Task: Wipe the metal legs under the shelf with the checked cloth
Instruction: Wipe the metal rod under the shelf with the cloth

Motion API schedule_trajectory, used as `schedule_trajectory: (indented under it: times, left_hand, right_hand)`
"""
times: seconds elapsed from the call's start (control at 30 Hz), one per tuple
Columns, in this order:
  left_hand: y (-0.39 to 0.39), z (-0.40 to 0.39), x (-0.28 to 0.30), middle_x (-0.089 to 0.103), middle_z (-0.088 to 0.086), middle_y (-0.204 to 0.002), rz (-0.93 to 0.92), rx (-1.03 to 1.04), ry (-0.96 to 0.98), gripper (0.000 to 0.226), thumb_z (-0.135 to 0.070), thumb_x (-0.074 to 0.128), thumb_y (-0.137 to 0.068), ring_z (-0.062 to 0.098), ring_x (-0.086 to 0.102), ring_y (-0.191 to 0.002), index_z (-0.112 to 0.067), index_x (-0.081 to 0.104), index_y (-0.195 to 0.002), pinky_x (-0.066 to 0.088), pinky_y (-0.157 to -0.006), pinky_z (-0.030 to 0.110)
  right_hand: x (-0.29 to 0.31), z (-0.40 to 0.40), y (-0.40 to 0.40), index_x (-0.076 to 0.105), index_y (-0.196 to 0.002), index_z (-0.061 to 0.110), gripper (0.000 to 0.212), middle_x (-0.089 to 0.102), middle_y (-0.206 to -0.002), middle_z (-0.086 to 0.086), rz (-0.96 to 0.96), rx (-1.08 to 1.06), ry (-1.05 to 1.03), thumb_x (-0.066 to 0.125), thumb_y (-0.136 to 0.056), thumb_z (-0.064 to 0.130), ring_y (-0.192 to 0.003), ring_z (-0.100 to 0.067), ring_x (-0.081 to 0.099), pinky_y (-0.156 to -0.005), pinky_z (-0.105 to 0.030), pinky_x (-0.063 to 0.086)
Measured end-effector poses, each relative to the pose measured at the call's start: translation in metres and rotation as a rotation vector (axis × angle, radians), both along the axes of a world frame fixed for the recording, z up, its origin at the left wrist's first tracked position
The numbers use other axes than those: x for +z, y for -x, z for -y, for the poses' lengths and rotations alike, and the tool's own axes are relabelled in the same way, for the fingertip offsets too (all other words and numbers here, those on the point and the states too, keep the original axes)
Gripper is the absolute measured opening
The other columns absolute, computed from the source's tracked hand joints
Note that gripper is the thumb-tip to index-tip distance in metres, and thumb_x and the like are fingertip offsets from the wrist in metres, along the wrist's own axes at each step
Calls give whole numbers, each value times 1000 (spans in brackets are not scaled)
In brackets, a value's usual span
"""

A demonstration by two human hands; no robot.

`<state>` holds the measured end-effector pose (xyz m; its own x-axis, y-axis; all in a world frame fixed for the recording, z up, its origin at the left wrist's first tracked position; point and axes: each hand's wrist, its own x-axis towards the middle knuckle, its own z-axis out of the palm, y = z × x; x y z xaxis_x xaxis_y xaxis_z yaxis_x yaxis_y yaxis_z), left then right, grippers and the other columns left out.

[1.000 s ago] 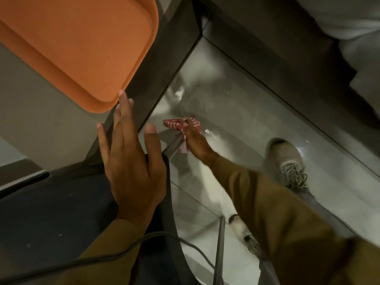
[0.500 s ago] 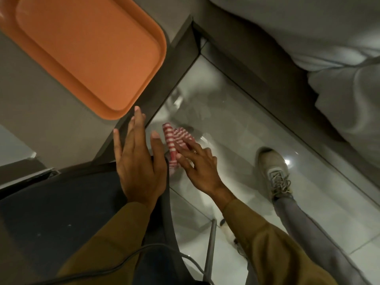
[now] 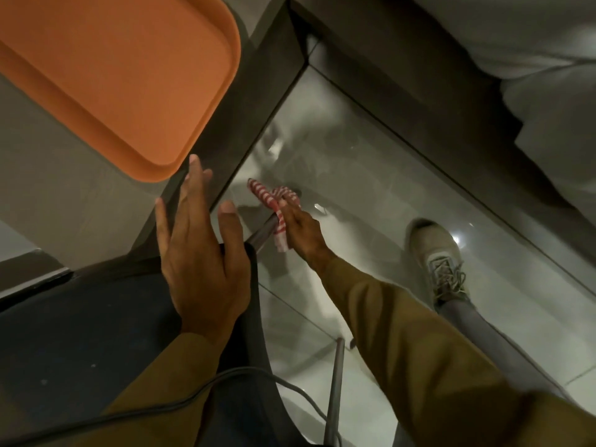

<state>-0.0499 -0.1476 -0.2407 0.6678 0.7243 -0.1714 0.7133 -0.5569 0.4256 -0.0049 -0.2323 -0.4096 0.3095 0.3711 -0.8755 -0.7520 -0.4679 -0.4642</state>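
Prob. home: bedding (image 3: 516,43), tiled floor (image 3: 371,162).

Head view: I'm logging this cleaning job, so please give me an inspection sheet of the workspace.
Surface: dark shelf, left hand flat on its edge.
Job's things: checked cloth wrapped round a metal leg; second leg nearer, untouched.
Clutter: orange tray on the grey counter.
Grippers: left hand open; right hand gripping the cloth.
Cables: grey cable crossing the left sleeve.
Surroundings: glossy tiled floor, shoe, white bedding.
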Motion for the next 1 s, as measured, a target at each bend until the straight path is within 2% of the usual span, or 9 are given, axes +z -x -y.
schedule_trajectory:
  times: [0.1, 0.23, 0.4, 0.47, 0.57, 0.7, 0.83, 0.9, 1.0]
  left_hand:
    - [-1, 0, 1, 61, 5, -160, -7, 7, -6, 63, -43, 27, -113, 18, 51, -155, -14, 36, -168, 11, -141, 41]
    - [-2, 1, 4, 60, 5, -161, -19, 4, 1, 63, -43, 28, -113, 21, 49, -157, -15, 36, -169, 10, -141, 42]
    - [-1, 2, 3, 52, 3, -168, -40, -22, -28, 68, -51, 23, -115, 17, 43, -161, -12, 35, -169, 11, -141, 49]
    - [-1, 1, 4, 48, 3, -171, -32, -37, -42, 71, -56, 18, -115, 17, 41, -162, -13, 32, -171, 11, -141, 51]
    - [0, 2, 4, 41, 4, -175, -26, -55, -40, 62, -45, 23, -115, 17, 35, -165, -18, 24, -171, 8, -142, 48]
    - [0, 1, 1, 28, 1, -180, -47, -48, -63, 65, -39, 24, -115, 14, 26, -168, -11, 22, -173, 6, -142, 47]
    - [0, 2, 0, 30, 4, -180, -51, -44, -80, 72, -52, 18, -116, 19, 26, -169, -8, 24, -172, 7, -142, 48]
    - [0, 1, 0, 28, 5, -181, -81, -61, -109, 78, -59, 10, -114, 19, 23, -170, -8, 23, -173, 7, -142, 47]
    - [0, 2, 0, 22, 5, -183, -85, -54, -142, 77, -57, 11, -114, 17, 17, -171, -9, 20, -173, 7, -142, 48]
  right_hand:
    - [31, 4, 2, 61, -151, 26, 49, 65, -151, -3, 16, -17, -53, 50, -110, 50, -138, -21, 62, -121, -37, 47]
    - [94, 31, 28, 59, -148, 29, 37, 56, -148, 22, 177, -27, -292, 52, -113, 22, -138, 15, 52, -121, -17, 41]
    - [63, 24, 50, 58, -153, 17, 40, 55, -160, 5, 250, -76, -280, 51, -113, 14, -152, -7, 49, -129, -34, 39]
    - [29, 21, 48, 62, -151, 17, 39, 59, -159, 0, 244, -86, -239, 50, -114, 25, -151, -15, 52, -129, -42, 40]
    - [-15, 13, 28, 67, -145, 19, 56, 69, -146, -8, 146, -116, -93, 49, -107, 57, -138, -25, 64, -120, -53, 49]
    - [6, 5, 25, 66, -145, 27, 58, 71, -144, -2, -4, -246, -73, 51, -101, 61, -136, -19, 66, -122, -50, 48]
    - [88, 21, 49, 56, -156, 19, 45, 58, -160, 0, 119, -208, -289, 51, -113, 32, -152, -14, 51, -128, -40, 40]
    - [101, 24, 60, 54, -157, 17, 43, 56, -162, 3, 140, -220, -357, 49, -114, 23, -153, -8, 49, -128, -33, 40]
    - [80, 20, 61, 54, -156, 12, 44, 53, -164, -1, 181, -230, -378, 51, -113, 20, -156, -15, 45, -132, -44, 33]
